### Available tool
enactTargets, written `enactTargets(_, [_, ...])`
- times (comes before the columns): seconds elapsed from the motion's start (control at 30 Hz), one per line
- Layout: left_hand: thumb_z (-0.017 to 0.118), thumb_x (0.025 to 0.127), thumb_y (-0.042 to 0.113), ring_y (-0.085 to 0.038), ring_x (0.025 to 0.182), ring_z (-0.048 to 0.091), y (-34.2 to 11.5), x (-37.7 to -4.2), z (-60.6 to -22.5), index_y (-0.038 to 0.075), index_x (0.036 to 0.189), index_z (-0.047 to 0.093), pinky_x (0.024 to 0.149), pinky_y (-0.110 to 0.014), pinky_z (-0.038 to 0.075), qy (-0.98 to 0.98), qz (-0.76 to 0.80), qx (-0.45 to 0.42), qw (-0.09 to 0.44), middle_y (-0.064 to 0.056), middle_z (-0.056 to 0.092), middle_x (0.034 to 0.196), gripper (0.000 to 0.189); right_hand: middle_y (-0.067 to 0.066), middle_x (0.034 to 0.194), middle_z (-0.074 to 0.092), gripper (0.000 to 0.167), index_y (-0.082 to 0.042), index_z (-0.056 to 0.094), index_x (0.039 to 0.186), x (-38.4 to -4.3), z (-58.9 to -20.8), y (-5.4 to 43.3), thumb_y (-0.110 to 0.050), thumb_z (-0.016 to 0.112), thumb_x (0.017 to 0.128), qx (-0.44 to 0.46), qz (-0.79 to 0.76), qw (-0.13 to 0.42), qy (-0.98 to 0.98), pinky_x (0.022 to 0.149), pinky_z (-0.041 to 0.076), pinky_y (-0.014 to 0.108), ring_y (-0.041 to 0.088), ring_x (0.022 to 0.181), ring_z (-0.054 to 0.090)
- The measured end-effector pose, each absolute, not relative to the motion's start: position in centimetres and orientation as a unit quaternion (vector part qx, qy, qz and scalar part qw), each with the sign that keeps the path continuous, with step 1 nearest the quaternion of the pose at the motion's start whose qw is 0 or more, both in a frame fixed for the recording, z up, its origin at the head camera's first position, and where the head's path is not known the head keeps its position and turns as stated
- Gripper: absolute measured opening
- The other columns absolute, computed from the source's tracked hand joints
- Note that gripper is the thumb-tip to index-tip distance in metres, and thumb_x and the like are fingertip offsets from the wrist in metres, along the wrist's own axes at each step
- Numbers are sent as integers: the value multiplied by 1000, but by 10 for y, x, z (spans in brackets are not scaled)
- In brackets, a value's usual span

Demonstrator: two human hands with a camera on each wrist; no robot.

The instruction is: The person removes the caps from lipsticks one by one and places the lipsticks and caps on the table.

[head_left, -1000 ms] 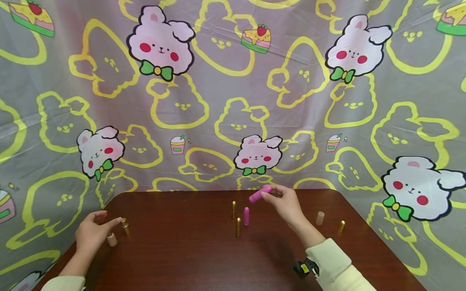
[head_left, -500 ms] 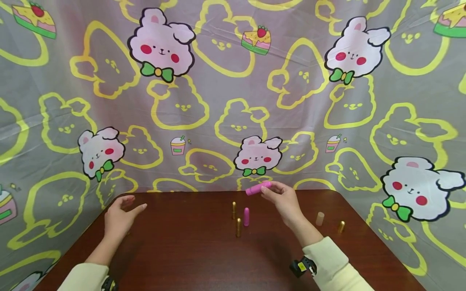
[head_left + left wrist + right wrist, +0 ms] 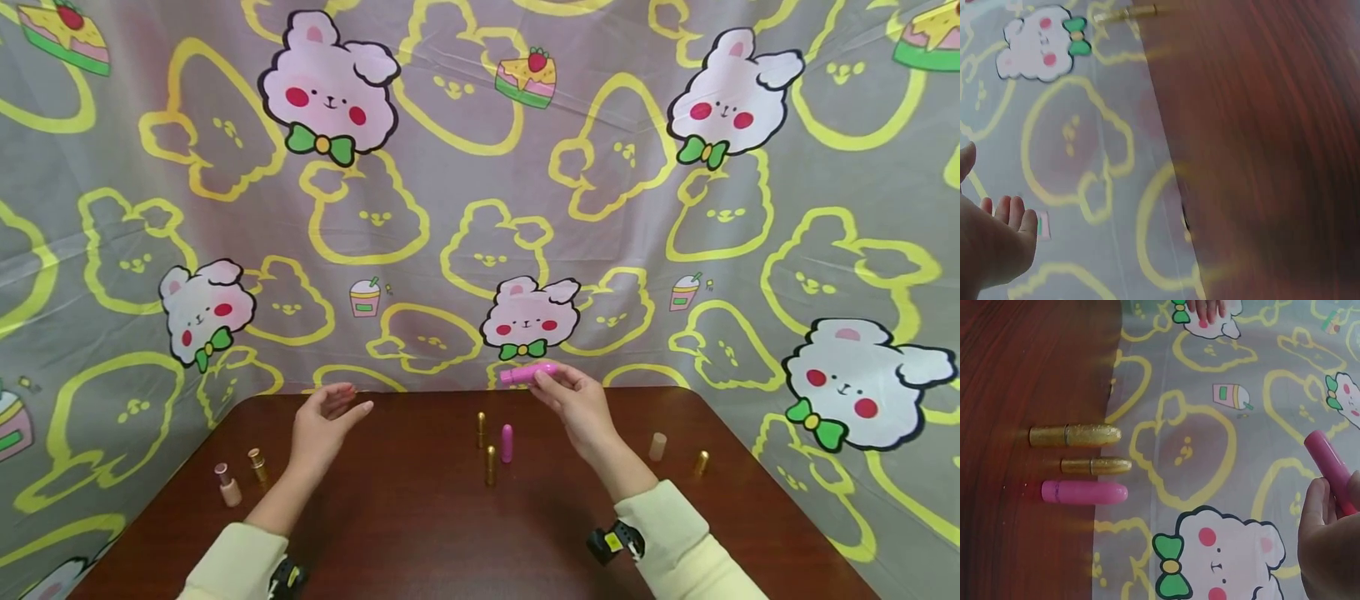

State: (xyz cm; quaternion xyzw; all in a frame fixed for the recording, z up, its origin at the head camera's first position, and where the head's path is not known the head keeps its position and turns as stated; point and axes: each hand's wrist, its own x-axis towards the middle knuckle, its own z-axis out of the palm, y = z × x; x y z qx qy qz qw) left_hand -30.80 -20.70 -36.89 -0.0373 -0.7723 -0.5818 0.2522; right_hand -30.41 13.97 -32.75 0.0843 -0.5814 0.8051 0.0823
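Note:
My right hand (image 3: 588, 412) pinches a pink bullet-shaped lipstick tube (image 3: 517, 374), held nearly level above the far part of the table. Its narrower end points left. In the right wrist view the same pink tube (image 3: 1324, 453) sticks out past the fingers. Nothing is in my left hand (image 3: 321, 429), raised left of centre with fingers relaxed and thumb apart. Between the hands stand a second pink lipstick tube (image 3: 507, 443) and two gold lipstick tubes, one nearer (image 3: 491, 465) and one farther back (image 3: 482, 432). The left wrist view shows the left hand (image 3: 997, 240) empty.
On the left of the brown table (image 3: 420, 525) stand an uncapped lipstick with a beige base (image 3: 229, 490) and an uncapped gold one (image 3: 258, 467). A translucent beige cap (image 3: 657, 447) and a gold cap (image 3: 702, 463) stand at right. A patterned curtain (image 3: 450, 183) hangs behind.
My left hand has moved right and up, away from the two uncapped lipsticks at left. The right hand has raised the pink tube slightly and turned it from slanted to nearly level.

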Motion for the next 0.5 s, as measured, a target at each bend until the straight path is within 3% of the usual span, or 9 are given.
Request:
enactTargets(0.2, [77,83,4,-9,100,62,-182,-307,-365,-6,117,60,88,-20,49,-721,-645,-73,242,-21,64,117,39,9,101,66,21,8,61,113,-303,-325,135,1,61,93,82,835,79,-539,92,49,40,21,94,68])
enactTargets(0.5, [72,85,-2,-10,97,65,-152,-309,-363,-12,118,57,87,-23,50,-635,-741,-96,197,0,69,102,37,8,101,67,14,-4,70,101,-301,-322,126,3,60,93,76,859,77,-501,92,49,40,22,90,69])
